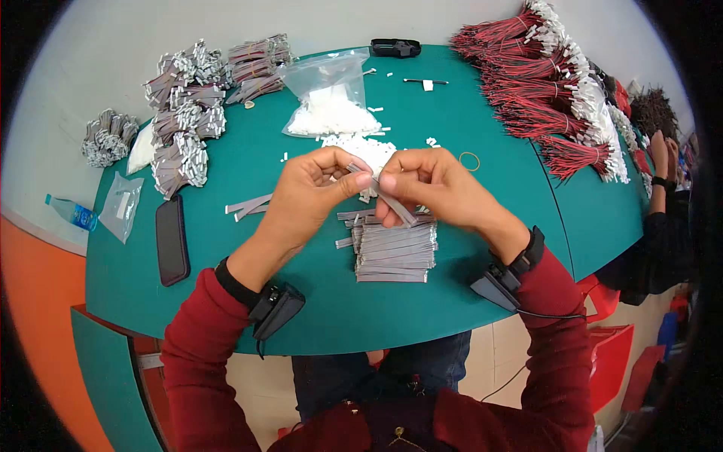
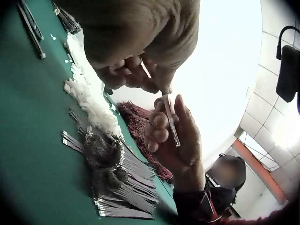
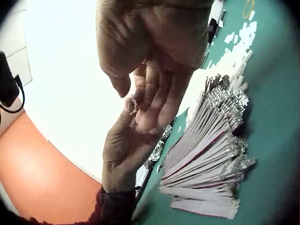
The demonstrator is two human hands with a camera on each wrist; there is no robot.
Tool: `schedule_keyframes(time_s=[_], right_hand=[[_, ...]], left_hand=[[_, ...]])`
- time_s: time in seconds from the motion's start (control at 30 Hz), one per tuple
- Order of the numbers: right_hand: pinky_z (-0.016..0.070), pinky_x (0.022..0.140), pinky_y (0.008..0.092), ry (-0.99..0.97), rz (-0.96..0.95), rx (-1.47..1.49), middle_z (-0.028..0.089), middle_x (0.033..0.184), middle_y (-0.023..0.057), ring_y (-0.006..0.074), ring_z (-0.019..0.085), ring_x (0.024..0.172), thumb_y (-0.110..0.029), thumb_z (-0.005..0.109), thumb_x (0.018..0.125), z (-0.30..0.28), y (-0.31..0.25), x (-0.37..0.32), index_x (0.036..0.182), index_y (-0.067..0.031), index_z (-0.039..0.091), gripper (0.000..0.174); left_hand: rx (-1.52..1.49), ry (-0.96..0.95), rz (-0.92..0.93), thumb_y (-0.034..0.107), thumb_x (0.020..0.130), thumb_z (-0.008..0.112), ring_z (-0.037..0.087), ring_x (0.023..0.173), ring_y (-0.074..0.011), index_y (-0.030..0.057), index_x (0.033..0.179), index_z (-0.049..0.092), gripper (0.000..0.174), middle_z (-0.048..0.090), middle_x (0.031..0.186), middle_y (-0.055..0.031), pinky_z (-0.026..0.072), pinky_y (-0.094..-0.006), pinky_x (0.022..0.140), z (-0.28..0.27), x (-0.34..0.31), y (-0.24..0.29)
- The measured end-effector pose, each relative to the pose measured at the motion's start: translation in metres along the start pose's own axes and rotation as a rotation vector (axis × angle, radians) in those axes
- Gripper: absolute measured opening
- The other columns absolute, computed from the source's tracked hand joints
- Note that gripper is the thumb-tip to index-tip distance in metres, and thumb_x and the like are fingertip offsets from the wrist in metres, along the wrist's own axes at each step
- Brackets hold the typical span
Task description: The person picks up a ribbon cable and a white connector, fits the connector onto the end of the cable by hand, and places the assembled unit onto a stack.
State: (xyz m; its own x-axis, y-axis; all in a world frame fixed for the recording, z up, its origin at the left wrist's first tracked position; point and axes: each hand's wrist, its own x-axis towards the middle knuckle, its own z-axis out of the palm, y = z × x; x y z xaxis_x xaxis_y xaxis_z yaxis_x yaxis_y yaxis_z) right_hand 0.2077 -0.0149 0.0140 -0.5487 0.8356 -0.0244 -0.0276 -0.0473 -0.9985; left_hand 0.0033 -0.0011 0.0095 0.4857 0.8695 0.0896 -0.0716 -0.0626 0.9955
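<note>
The ribbon cable (image 1: 389,199) is a thin, flat, grey strip, short and a little stiff. In the left wrist view it looks narrow and pale, and in the right wrist view its end shows small bare metal tips. Both hands hold it in the air above the green counter (image 1: 248,256), just over a stack of the same grey strips (image 1: 395,252).

The left hand (image 1: 309,192) pinches the upper end of the strip between the thumb and the forefinger, so this grip is closed on the cable. The right hand (image 1: 437,188) is curled round the middle part, with the thumb on top and the fingers under it, so this grip also holds the cable. The two thumbs almost touch. From the left grip the strip runs slanted down to the right, passes through the right grip, and its lower end comes out under the right fingers, pointing to the stack.

Behind the hands lies a heap of small white connectors (image 1: 365,151), and just behind it a clear plastic bag (image 1: 331,94) with more of them.
</note>
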Motion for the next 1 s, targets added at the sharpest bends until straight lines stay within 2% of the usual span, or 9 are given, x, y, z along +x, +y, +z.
schedule_keyframes(time_s=[0.13,0.23,0.27,0.47,0.57,0.67,0.87,0.97,1.0], right_hand=[[0.0461,0.055,0.0206,-0.062,0.189,0.251,0.065,0.074,0.0073,0.0108,0.062,0.064,-0.029,0.050,0.094,0.004,-0.004,-0.002,0.091,0.0001,0.060,0.031],[0.0476,0.057,0.0210,-0.117,0.139,0.194,0.065,0.074,0.0083,0.0107,0.061,0.062,-0.025,0.052,0.093,0.005,0.007,0.000,0.088,0.0006,0.061,0.027],[0.0482,0.058,0.0212,-0.104,0.116,0.185,0.064,0.074,0.0084,0.0106,0.061,0.062,-0.023,0.052,0.092,0.005,0.008,0.001,0.087,0.0007,0.061,0.026],[0.0507,0.061,0.0221,0.040,0.064,0.167,0.064,0.074,0.0082,0.0099,0.060,0.063,-0.016,0.056,0.090,0.010,0.003,-0.001,0.087,0.0013,0.061,0.018],[0.0507,0.059,0.0217,0.096,0.073,0.092,0.065,0.074,0.0079,0.0095,0.060,0.063,-0.014,0.055,0.090,0.015,0.004,-0.002,0.087,0.0016,0.061,0.017],[0.0510,0.058,0.0216,0.109,0.054,0.047,0.065,0.074,0.0076,0.0097,0.061,0.062,-0.013,0.055,0.091,0.020,0.007,-0.002,0.088,0.0020,0.060,0.017],[0.0516,0.058,0.0218,0.165,0.002,0.051,0.065,0.075,0.0073,0.0104,0.062,0.064,-0.015,0.054,0.091,0.028,0.010,-0.004,0.090,0.0022,0.059,0.018],[0.0518,0.059,0.0219,0.178,-0.027,0.078,0.065,0.076,0.0071,0.0103,0.062,0.065,-0.015,0.053,0.092,0.029,0.011,-0.004,0.091,0.0018,0.059,0.017],[0.0519,0.059,0.0219,0.180,-0.032,0.086,0.065,0.077,0.0070,0.0103,0.062,0.065,-0.015,0.053,0.092,0.029,0.011,-0.004,0.092,0.0016,0.059,0.017]], left_hand=[[-0.065,-0.093,0.013,0.013,0.083,0.066,0.056,0.083,-0.0080,0.0024,0.092,0.061,0.015,0.061,0.087,-0.0028,0.0434,-0.0217,0.075,-0.006,-0.002,-0.004],[-0.077,-0.102,0.056,0.013,0.082,0.066,0.056,0.083,-0.0083,0.0025,0.095,0.060,0.017,0.061,0.088,-0.0031,0.0434,-0.0218,0.075,-0.006,-0.003,-0.008],[-0.067,-0.092,0.084,0.013,0.082,0.066,0.055,0.083,-0.0083,0.0027,0.096,0.060,0.018,0.061,0.089,-0.0031,0.0434,-0.0219,0.075,-0.005,-0.003,-0.009],[-0.182,0.003,-0.039,0.010,0.084,0.064,0.057,0.081,-0.0085,0.0002,0.102,0.056,0.021,0.062,0.089,-0.0037,0.0450,-0.0218,0.076,0.004,-0.006,-0.016],[-0.220,0.008,0.001,0.011,0.085,0.064,0.057,0.081,-0.0079,0.0004,0.097,0.058,0.017,0.062,0.088,-0.0037,0.0453,-0.0221,0.075,0.008,-0.009,-0.016],[-0.182,0.080,0.029,0.017,0.084,0.065,0.049,0.070,-0.0033,0.0059,0.093,0.061,0.015,0.062,0.083,0.0021,0.0347,-0.0183,0.059,0.011,-0.011,-0.020],[-0.053,0.199,0.033,0.017,0.084,0.065,0.049,0.067,-0.0021,0.0043,0.090,0.067,0.014,0.063,0.080,0.0023,0.0344,-0.0182,0.057,0.013,-0.014,-0.017],[-0.060,0.217,0.005,0.014,0.084,0.065,0.056,0.079,-0.0085,-0.0024,0.091,0.066,0.018,0.064,0.084,-0.0040,0.0443,-0.0213,0.072,0.013,-0.015,-0.014],[-0.073,0.217,0.004,0.015,0.084,0.065,0.055,0.078,-0.0078,-0.0017,0.091,0.066,0.018,0.064,0.083,-0.0032,0.0435,-0.0209,0.070,0.013,-0.015,-0.013]])
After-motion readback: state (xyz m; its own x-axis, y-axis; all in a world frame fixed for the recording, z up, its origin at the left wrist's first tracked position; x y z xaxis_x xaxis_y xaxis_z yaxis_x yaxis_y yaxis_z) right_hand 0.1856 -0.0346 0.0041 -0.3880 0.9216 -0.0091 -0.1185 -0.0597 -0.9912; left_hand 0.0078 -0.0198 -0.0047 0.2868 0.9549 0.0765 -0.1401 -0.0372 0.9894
